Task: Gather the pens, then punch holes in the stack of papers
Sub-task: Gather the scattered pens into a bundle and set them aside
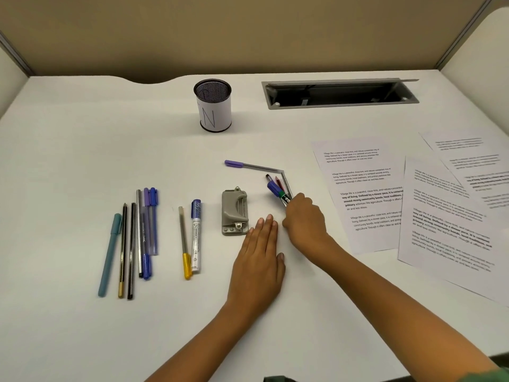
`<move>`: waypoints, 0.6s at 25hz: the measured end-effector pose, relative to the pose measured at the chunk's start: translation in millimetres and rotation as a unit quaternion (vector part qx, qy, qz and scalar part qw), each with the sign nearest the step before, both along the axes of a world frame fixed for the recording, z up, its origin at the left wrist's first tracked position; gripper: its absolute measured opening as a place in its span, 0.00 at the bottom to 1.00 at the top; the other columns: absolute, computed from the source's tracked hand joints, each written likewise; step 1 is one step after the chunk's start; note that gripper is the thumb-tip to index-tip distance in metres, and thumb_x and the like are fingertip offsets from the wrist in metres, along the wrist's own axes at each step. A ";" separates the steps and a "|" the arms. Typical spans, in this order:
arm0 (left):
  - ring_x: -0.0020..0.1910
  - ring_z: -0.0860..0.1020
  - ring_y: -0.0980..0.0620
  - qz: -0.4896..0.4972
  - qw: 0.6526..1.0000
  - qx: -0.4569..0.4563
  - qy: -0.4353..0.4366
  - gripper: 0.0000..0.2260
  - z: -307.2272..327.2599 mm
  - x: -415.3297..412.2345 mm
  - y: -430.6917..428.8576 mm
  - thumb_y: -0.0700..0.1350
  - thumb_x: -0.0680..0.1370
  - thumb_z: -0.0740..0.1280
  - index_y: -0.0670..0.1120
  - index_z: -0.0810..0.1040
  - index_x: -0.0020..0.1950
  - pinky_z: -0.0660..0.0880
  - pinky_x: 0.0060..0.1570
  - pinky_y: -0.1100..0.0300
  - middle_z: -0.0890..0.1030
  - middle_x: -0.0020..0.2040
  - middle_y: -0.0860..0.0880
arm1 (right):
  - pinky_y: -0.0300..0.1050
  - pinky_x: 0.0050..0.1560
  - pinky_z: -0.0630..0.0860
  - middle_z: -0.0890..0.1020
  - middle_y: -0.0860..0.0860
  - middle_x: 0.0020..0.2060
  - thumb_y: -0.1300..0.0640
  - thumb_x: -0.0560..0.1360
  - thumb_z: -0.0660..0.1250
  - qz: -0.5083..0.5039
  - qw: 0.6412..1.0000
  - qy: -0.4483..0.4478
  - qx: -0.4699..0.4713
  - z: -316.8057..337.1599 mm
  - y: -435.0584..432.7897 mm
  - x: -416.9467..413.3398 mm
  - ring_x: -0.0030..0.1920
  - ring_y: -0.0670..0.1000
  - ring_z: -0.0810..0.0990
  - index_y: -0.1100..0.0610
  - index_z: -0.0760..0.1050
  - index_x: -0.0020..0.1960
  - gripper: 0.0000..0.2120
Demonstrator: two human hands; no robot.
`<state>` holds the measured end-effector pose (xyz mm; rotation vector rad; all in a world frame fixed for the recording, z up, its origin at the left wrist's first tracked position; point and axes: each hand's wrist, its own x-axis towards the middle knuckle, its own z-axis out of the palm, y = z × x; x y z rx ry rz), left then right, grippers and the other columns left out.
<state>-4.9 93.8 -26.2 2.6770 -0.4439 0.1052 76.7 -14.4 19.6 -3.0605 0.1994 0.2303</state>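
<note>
Pen-gathering is underway: the right hand [303, 219] has its fingers closed around a bunch of pens [278, 190] right of the hole punch [234, 212]. The left hand [260, 257] rests flat, fingers open. Next, judging by the task: collect the purple pen [252, 166] beyond the punch.

Office cubicle: desk [82, 128], partition [248, 31], cable tray [340, 92]

My right hand [304, 219] closed round bunch of pens [279, 190], tips pointing up-left, beside printed sheets [366, 194]. My left hand [260, 252] flat on white desk [82, 133], palm down, just right of grey hole punch [234, 212]. Purple-capped pen [252, 166] lies loose above punch. Yellow-capped pen [185, 244] and white marker [196, 235] left of punch; further left, row of pens and pencils [132, 241]. Mesh pen cup [212, 105] upright at back.
</note>
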 end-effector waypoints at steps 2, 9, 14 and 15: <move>0.77 0.55 0.49 0.001 1.000 0.001 0.007 0.26 -0.1 0.0 -0.2 0.47 0.80 0.55 0.41 0.57 0.76 0.53 0.75 0.52 0.57 0.77 0.46 | 0.44 0.50 0.74 0.76 0.59 0.58 0.63 0.79 0.60 -0.012 1.000 0.022 0.004 2.4 1.5 3.0 0.57 0.58 0.77 0.65 0.69 0.63 0.14; 0.77 0.55 0.50 -0.001 1.000 -0.004 0.004 0.26 -0.6 -0.4 0.5 0.47 0.80 0.54 0.42 0.57 0.77 0.54 0.76 0.54 0.58 0.78 0.46 | 0.43 0.33 0.76 0.80 0.57 0.35 0.62 0.75 0.64 -0.148 0.929 0.070 0.333 25.9 -24.2 14.2 0.32 0.55 0.80 0.62 0.72 0.42 0.05; 0.77 0.53 0.51 0.000 1.000 -0.010 0.012 0.26 -1.4 -0.2 1.4 0.48 0.80 0.53 0.43 0.54 0.77 0.51 0.76 0.56 0.56 0.78 0.48 | 0.39 0.30 0.76 0.75 0.48 0.29 0.54 0.76 0.68 -0.114 0.749 -0.204 0.619 30.7 -26.7 3.5 0.27 0.48 0.74 0.52 0.71 0.43 0.07; 0.77 0.53 0.52 0.000 1.000 -0.011 0.014 0.26 -1.3 0.0 1.3 0.48 0.80 0.53 0.43 0.54 0.77 0.51 0.76 0.56 0.55 0.78 0.48 | 0.40 0.32 0.77 0.75 0.48 0.29 0.54 0.76 0.69 -0.104 0.724 -0.252 0.634 30.8 -23.9 1.4 0.27 0.48 0.74 0.50 0.71 0.43 0.07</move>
